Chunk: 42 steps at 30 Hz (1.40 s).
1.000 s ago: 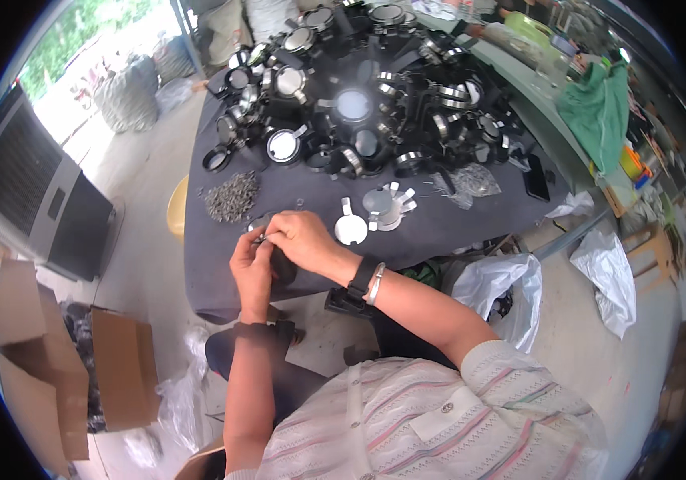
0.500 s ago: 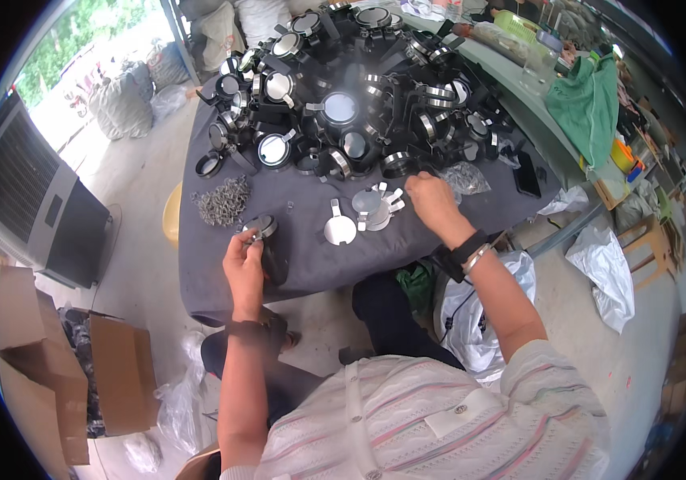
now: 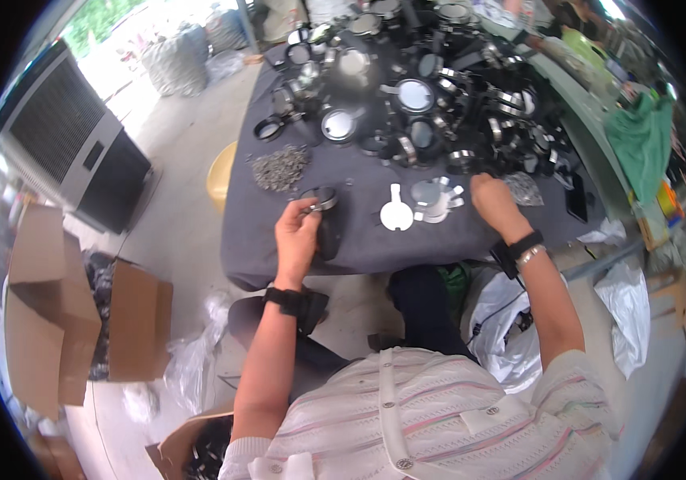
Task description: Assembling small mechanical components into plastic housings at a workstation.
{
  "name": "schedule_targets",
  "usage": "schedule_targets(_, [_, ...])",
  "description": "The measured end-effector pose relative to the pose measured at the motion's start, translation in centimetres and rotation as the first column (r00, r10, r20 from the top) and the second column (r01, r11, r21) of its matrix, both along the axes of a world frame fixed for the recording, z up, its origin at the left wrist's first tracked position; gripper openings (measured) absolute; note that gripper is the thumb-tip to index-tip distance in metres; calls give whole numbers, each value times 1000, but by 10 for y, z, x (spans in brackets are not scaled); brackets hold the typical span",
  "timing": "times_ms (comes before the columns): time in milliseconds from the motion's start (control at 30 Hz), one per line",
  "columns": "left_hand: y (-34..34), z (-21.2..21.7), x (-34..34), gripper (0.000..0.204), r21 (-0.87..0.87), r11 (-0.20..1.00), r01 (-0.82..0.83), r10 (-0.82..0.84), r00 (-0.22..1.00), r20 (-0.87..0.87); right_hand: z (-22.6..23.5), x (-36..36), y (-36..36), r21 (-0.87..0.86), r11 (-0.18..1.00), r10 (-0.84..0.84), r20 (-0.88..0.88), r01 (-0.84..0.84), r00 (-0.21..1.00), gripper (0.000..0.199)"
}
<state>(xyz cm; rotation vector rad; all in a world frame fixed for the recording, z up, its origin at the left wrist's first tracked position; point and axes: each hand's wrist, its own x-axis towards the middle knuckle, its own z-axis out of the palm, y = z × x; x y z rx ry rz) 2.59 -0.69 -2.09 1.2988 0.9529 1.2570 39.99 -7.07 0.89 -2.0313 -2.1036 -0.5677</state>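
Observation:
My left hand grips a round metal-rimmed piece with a dark handle pointing toward me, at the near left of the cloth-covered table. The thumb and fingers close on its rim. My right hand is closed, knuckles up, at the near right edge of a big heap of similar black and silver pieces; whatever its fingers hold is hidden. Between the hands lie a flat white disc with a tab and an overlapping stack of tabbed discs. A mound of small grey metal parts lies beyond my left hand.
A clear plastic bag and a dark phone lie right of my right hand. A cooler unit, a yellow stool and open cardboard boxes stand left. A white sack sits below the table's right side.
The view has turned, so the table and both hands appear farther right and the heap higher up. Both hands keep nearly the same places over the table; the left still grips the metal-rimmed piece.

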Motion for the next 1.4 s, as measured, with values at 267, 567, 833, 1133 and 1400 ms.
schedule_targets(267, [-9, 17, 0, 16, -89, 994, -70, 66, 996, -54, 17, -145, 9, 198, 941, 150, -971, -274, -188, 2])
schedule_targets(567, [-4, 7, 2, 12, -29, 995, -99, 97, 994, -49, -18, -229, 44, 126, 959, -13, -876, -255, -483, 7])
schedule_targets(833, [-4, 8, 0, 13, -47, 995, -86, 85, 996, -33, -19, -243, 49, 102, 974, -26, -837, -202, -547, 6])
schedule_targets(1133, [-6, 10, 1, 14, -58, 995, -86, 84, 996, -36, -11, -246, 43, 90, 972, -49, -825, -216, -564, 7])
schedule_targets(1400, [-5, 10, -1, 16, -62, 994, -87, 86, 996, -34, -14, -241, 45, 10, 967, -152, -783, -256, -604, 9])
